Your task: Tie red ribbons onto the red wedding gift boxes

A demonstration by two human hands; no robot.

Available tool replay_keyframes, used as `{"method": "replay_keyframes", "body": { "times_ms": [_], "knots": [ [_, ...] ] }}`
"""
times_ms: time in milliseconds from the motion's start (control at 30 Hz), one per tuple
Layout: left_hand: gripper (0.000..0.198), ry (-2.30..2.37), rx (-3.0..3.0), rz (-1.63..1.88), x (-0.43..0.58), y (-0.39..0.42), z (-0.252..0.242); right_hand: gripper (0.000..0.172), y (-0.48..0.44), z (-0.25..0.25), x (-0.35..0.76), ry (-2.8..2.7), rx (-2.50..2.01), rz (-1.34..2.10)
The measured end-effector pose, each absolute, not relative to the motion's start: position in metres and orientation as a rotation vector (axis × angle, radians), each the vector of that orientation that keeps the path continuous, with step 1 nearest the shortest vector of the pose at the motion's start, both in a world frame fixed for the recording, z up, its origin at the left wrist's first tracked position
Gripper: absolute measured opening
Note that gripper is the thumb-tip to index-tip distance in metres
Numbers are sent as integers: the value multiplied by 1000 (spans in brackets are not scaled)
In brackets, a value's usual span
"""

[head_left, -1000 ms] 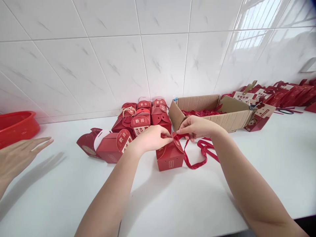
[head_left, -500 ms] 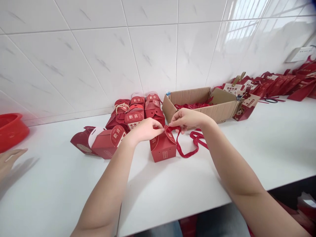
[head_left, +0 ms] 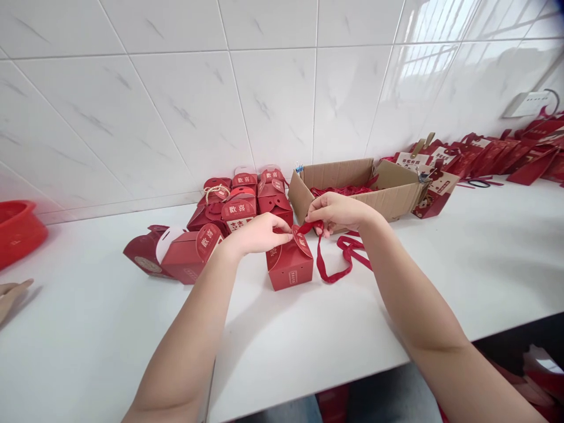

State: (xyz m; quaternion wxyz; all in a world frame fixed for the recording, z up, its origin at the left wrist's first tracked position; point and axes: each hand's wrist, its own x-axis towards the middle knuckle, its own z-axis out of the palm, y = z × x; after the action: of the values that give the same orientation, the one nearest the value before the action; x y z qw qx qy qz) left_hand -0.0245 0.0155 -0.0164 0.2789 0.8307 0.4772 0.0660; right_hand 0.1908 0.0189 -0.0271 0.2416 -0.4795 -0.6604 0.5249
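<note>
head view, white counter [head_left: 352, 335], tiled wall [head_left: 176, 106], left fingers [head_left: 280, 225] clamped on red box [head_left: 289, 271], right fingers [head_left: 318, 216] pinching ribbon [head_left: 329, 274]

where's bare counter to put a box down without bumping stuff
Bare counter lies front-left, between the red basin and the tipped boxes, and front-right, below the cardboard carton and right of the ribbon. Crowded: the stacked boxes at the wall, the bags far right, the gift box under left hand and right hand.

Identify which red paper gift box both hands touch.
The lone front red paper gift box, red fabric ribbon at its top; others cluster behind.
</note>
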Motion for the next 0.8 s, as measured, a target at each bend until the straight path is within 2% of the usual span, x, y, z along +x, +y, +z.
{"method": "replay_keyframes", "body": {
  "times_ms": [133, 800],
  "knots": [
    [32, 1263, 2221, 196, -24, 15, -17, 14, 17, -25, 190, -1758, -1275, 1498],
    [33, 1283, 2228, 205, -24, 15, -17, 14, 22, -30, 186, -1654, -1176, 1653]
  ]
}}
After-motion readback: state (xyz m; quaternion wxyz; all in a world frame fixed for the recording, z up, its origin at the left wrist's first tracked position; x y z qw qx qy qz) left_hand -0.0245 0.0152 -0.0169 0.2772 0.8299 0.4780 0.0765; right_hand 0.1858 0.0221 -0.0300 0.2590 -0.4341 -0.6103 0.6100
